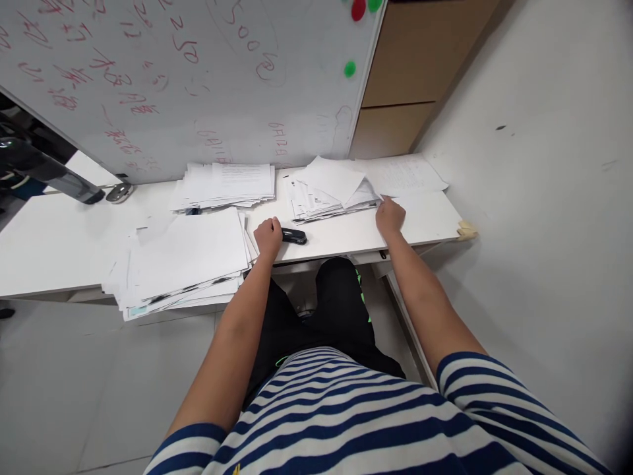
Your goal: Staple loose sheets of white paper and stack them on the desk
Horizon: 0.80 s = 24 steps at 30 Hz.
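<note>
My left hand (268, 237) is closed around one end of a black stapler (295, 236) lying on the white desk near its front edge. The stapler's other end sticks out to the right. My right hand (390, 216) is closed at the right corner of a messy stack of papers (330, 210), its fingers pinching the edge of a sheet of paper (370, 192); the fingertips are partly hidden. A loose white sheet (332, 179) lies askew on top of that stack. Behind my right hand a written sheet (408, 175) lies flat against the wall.
To the left, a large paper pile (198, 254) overhangs the desk's front edge, with another stack (232, 185) behind it. A computer mouse (119, 192) and dark bottle (54, 175) are farther left. A whiteboard (198, 79) and cardboard boxes (395, 128) stand at the back.
</note>
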Each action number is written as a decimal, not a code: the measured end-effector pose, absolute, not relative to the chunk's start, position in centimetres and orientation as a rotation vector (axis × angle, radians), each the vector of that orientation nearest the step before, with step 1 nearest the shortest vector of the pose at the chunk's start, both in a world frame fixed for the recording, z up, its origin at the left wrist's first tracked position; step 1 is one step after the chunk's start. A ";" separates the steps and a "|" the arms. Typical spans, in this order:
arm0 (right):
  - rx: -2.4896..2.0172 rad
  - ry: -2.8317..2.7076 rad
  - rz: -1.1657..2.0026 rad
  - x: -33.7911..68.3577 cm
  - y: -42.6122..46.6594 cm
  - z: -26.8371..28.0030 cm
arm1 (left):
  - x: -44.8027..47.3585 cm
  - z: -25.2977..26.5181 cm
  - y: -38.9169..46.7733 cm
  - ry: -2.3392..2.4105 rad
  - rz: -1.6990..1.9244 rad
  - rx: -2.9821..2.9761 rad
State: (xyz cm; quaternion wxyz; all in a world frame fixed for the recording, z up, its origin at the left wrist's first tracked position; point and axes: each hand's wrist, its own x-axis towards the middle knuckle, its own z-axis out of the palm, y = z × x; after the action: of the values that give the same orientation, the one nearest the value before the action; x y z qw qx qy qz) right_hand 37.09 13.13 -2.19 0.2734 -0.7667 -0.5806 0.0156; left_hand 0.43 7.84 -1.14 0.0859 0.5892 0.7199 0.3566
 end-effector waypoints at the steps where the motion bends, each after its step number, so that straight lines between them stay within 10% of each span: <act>1: -2.013 -1.545 0.007 36.9 12.8 -1.9 | 0.4 -1.1 7.9 2.155 1.059 1.756; 12: -1.607 -1.437 -0.270 30.8 16.2 3.4 | 0.5 -1.1 7.9 2.212 0.955 1.764; 24: -2.096 -2.106 0.320 22.0 18.9 2.4 | 0.6 -1.0 7.9 2.204 0.960 1.746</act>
State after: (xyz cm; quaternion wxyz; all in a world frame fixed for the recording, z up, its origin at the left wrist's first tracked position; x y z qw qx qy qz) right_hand 22.03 18.94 2.44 0.0764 -0.6993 -0.7027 0.1068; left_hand 0.62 7.87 -0.95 0.0852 0.5855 0.7392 0.3218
